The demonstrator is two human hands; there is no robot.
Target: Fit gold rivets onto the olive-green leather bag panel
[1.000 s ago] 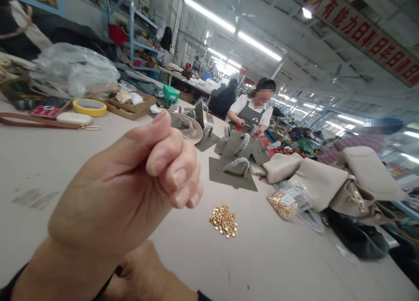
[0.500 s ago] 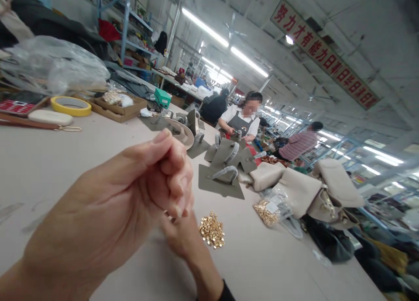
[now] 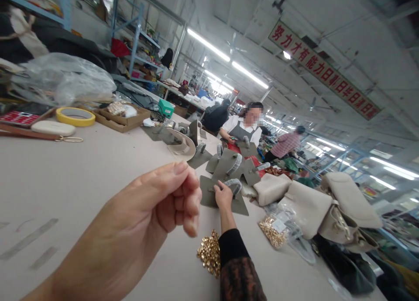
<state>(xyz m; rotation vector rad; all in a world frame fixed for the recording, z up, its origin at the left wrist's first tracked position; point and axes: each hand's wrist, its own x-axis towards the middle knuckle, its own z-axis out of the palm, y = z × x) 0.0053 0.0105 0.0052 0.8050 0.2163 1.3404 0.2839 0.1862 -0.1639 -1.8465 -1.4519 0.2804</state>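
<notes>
My left hand (image 3: 147,222) is raised large in the foreground, its fingers curled together; whatever they may hold is hidden. Farther out, my right hand (image 3: 224,195) reaches onto a flat grey-green panel (image 3: 240,205) and touches it near one end of its grey wrapped handle (image 3: 235,186), fingers drawn together. Beside my right sleeve lies a pile of small gold metal pieces (image 3: 208,253), partly covered by the sleeve. Several similar panels (image 3: 225,165) with wrapped handles stand or lie just behind.
Cream bags (image 3: 301,202) and a plastic bag of gold pieces (image 3: 273,231) lie at the right. Yellow tape (image 3: 75,116) and a cardboard tray (image 3: 122,117) sit at the back left of the table (image 3: 65,174). A person (image 3: 244,126) works across the table.
My right hand has moved from behind my left hand, near the gold pile, out to the nearest panel. My left hand sits lower in view, still curled. The camera view has shifted slightly.
</notes>
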